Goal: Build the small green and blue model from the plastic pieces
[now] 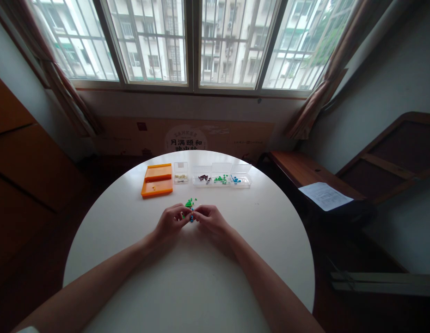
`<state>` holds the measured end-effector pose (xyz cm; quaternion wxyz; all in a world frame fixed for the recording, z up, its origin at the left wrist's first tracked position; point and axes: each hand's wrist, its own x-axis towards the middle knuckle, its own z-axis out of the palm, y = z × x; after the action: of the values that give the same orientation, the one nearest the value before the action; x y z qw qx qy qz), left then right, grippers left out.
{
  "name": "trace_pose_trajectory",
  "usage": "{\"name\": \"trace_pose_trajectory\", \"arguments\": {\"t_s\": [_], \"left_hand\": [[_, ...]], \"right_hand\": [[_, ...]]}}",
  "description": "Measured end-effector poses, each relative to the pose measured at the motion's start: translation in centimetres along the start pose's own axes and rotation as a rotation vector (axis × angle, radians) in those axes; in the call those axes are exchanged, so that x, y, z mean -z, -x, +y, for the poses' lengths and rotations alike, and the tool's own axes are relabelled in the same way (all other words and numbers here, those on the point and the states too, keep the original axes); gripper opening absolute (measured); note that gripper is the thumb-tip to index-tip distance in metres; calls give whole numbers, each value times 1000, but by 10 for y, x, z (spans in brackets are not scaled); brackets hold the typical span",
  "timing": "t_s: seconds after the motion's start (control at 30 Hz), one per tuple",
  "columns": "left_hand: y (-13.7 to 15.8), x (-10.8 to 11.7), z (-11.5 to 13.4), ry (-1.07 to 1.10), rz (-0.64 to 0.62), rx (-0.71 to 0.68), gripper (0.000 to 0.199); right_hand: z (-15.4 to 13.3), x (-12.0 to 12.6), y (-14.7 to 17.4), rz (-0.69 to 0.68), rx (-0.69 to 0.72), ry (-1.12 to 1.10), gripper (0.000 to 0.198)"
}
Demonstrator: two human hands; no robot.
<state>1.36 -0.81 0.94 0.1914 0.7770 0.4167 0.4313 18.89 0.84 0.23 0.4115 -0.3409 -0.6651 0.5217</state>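
Observation:
Over the middle of the white round table (132, 277), my left hand (171, 219) and my right hand (211, 218) meet, thumbs and fingertips pinched together. Between them is a small model of tiny building bricks (192, 217), blue low down with some green beside it. Both hands grip it, though the fingers cover much of its shape. Just beyond the fingertips are bright green bricks (189, 203); whether these join the held model or lie loose behind it, I cannot tell. One green piece (196, 199) sits apart from the rest.
Farther back stands an open orange case (158, 179) with a few small yellow pieces. Beside it are a clear box (181, 166) of pale pieces and a clear divided box (222, 186) of dark, green and blue pieces. A wooden bench (291, 166) holds a paper sheet (324, 196) at right.

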Motion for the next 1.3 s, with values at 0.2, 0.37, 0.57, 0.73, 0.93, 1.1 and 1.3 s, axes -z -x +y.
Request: {"name": "trace_pose_trajectory", "arguments": {"t_s": [0.2, 0.37, 0.57, 0.73, 0.93, 1.1, 1.3], "left_hand": [[-1, 1, 2, -3, -11, 19, 13], [0, 1, 1, -2, -9, 16, 13], [-1, 1, 1, -1, -15, 17, 13], [-1, 1, 0, 7, -20, 21, 13], [-1, 0, 1, 15, -21, 19, 16], [-1, 1, 1, 14, -24, 27, 16], [-1, 1, 1, 3, -30, 27, 14]], "right_hand": [[1, 0, 0, 14, -8, 16, 30], [2, 0, 0, 14, -12, -2, 31], [3, 0, 0, 22, -16, -21, 30], [2, 0, 0, 24, -22, -51, 29], [0, 0, 0, 20, -14, -58, 28], [-2, 0, 0, 13, -17, -56, 28], [0, 0, 0, 16, -17, -47, 28]]}}
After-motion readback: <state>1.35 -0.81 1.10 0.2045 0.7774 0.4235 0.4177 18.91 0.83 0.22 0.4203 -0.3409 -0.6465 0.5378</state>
